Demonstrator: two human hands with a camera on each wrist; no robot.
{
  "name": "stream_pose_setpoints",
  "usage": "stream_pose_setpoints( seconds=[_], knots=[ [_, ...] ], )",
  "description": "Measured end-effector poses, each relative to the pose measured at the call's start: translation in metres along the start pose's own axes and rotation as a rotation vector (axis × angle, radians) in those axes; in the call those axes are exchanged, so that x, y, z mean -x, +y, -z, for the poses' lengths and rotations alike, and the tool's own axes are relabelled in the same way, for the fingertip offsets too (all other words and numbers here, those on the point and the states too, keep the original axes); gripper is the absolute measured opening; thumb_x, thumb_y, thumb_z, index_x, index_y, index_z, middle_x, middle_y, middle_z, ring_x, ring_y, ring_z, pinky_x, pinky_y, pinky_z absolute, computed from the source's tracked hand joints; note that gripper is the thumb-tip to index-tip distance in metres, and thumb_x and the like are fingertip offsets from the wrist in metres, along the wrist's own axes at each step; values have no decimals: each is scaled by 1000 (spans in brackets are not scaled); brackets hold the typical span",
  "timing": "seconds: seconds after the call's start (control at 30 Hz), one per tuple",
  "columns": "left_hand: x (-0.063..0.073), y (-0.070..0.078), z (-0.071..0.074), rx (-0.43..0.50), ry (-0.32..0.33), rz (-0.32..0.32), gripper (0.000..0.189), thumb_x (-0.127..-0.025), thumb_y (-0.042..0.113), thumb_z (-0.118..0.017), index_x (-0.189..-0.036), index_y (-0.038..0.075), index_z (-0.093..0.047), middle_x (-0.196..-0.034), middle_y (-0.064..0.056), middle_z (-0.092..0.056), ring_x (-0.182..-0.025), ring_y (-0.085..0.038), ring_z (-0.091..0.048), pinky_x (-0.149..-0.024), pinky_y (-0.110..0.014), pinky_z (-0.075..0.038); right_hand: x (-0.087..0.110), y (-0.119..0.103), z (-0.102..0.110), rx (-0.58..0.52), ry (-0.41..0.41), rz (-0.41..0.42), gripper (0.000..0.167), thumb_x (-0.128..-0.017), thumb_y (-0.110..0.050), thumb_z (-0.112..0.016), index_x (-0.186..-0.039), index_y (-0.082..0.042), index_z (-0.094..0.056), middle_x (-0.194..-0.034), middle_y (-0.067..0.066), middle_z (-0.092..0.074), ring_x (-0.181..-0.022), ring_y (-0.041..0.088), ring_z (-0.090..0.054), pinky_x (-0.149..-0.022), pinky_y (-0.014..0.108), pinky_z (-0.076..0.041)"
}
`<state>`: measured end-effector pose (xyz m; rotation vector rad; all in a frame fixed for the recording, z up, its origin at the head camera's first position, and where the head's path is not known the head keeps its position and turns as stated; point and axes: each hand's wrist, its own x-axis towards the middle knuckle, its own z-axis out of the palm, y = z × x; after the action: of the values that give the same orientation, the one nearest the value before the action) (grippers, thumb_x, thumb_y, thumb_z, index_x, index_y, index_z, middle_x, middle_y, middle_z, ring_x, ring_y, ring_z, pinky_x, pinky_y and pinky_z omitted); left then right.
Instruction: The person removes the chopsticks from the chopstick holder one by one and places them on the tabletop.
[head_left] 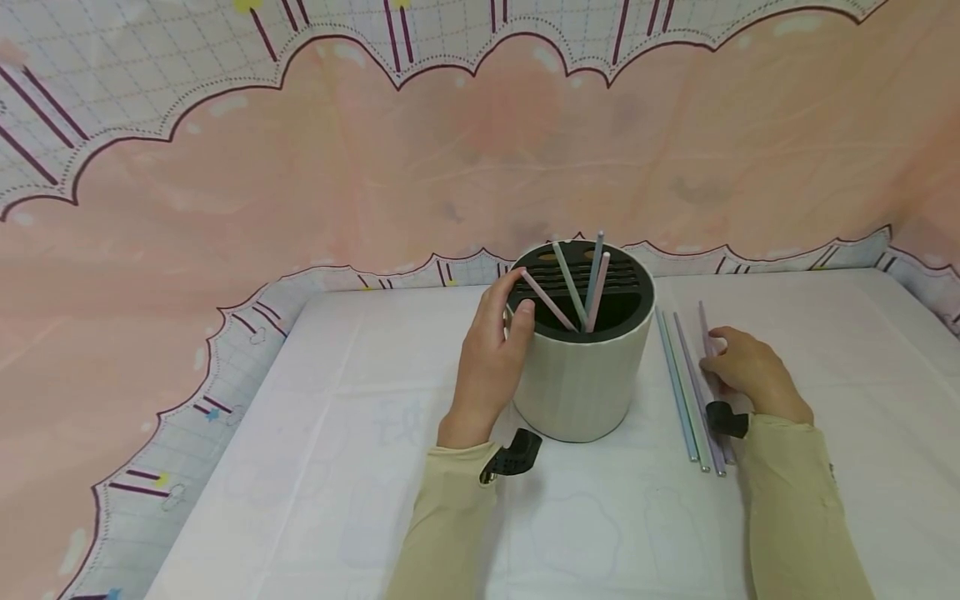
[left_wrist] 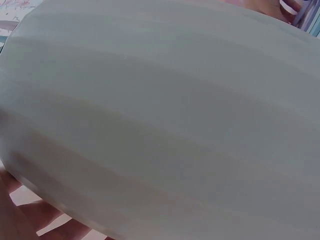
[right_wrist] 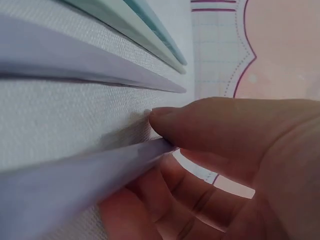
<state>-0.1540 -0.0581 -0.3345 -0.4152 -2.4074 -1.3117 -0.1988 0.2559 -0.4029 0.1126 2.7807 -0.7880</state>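
Observation:
A white cylindrical holder [head_left: 577,383] with a black slotted top stands upright. My left hand [head_left: 491,358] grips its left side, thumb at the front of the rim; in the left wrist view its fingers show behind the holder's pale wall [left_wrist: 160,120]. Several pastel pencils lean in the wide front opening, including a green one [head_left: 568,279] and a pink one [head_left: 550,300]. To the right, my right hand [head_left: 753,371] pinches a lavender pencil [right_wrist: 75,185] near its far end, between thumb and fingers. Its far end looks slightly raised off the cloth.
Left of the held pencil, a blue pencil [head_left: 678,392], a green pencil [head_left: 692,417] and another lavender pencil [head_left: 693,375] lie side by side. A white cloth [head_left: 337,467] covers the table. Behind hangs a peach curtain [head_left: 375,183] with scalloped trim.

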Motion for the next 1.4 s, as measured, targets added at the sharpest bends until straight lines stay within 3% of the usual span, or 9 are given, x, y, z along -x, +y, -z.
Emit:
stream_pose_setpoints(
  seconds=[0.27, 0.4, 0.5, 0.6, 0.77, 1.03, 1.2, 1.4],
  knots=[
    [1, -1, 1, -4, 3, 0, 49, -92, 52, -29, -136, 31, -31, -134, 14, -33, -87, -12, -44, -69, -32, -41, 0, -1, -1, -15, -33, -23, 61, -84, -24, -55, -131, 6, -32, -98, 22, -53, -79, 28, -51, -78, 55, -35],
    [1, -1, 1, -2, 5, -3, 49, -92, 51, -29, -136, 32, -31, -134, 14, -34, -87, -12, -43, -69, -32, -41, 0, -3, -1, -51, -16, -12, 59, -86, -25, -52, -133, 3, -32, -97, 20, -52, -73, 24, -52, -70, 47, -39],
    [1, -1, 1, 3, 1, -4, 49, -92, 52, -29, -136, 32, -31, -133, 14, -34, -86, -12, -43, -68, -32, -41, 0, -8, -2, -92, 85, 40, 54, -89, -29, -49, -134, -3, -35, -93, 18, -50, -69, 24, -52, -62, 39, -40],
    [1, 0, 1, 8, -3, -3, 49, -92, 52, -29, -136, 32, -31, -133, 13, -34, -86, -12, -43, -67, -32, -41, 1, -15, -3, -129, 239, 97, 49, -91, -37, -45, -132, -11, -41, -85, 13, -47, -67, 27, -50, -52, 36, -41],
    [1, 0, 1, 9, -4, -4, 49, -92, 52, -29, -136, 32, -31, -134, 14, -34, -87, -12, -43, -69, -32, -41, 5, -31, -5, -206, 441, 233, 44, -91, -44, -40, -123, -17, -52, -75, 10, -44, -66, 25, -42, -49, 35, -36],
    [2, 0, 2, 15, -7, -3, 48, -92, 51, -29, -136, 32, -32, -133, 14, -34, -88, -12, -43, -70, -32, -41, 11, -55, -11, -293, 563, 338, 38, -90, -42, -45, -117, -19, -58, -74, 7, -46, -68, 19, -39, -51, 35, -36],
    [2, -1, 2, 20, -7, -4, 48, -92, 51, -29, -136, 31, -32, -134, 15, -33, -90, -12, -43, -73, -33, -41, 13, -67, -13, -272, 669, 488, 27, -90, -25, -50, -110, -11, -62, -67, 5, -47, -62, 16, -39, -52, 23, -31],
    [-1, 0, -1, 4, 2, 3, 49, -92, 51, -29, -136, 31, -32, -133, 14, -34, -86, -12, -43, -68, -32, -41, 11, -80, -12, -267, 750, 599, 19, -88, -14, -52, -101, -7, -65, -66, 5, -55, -57, 14, -43, -52, 18, -32]
  ],
)
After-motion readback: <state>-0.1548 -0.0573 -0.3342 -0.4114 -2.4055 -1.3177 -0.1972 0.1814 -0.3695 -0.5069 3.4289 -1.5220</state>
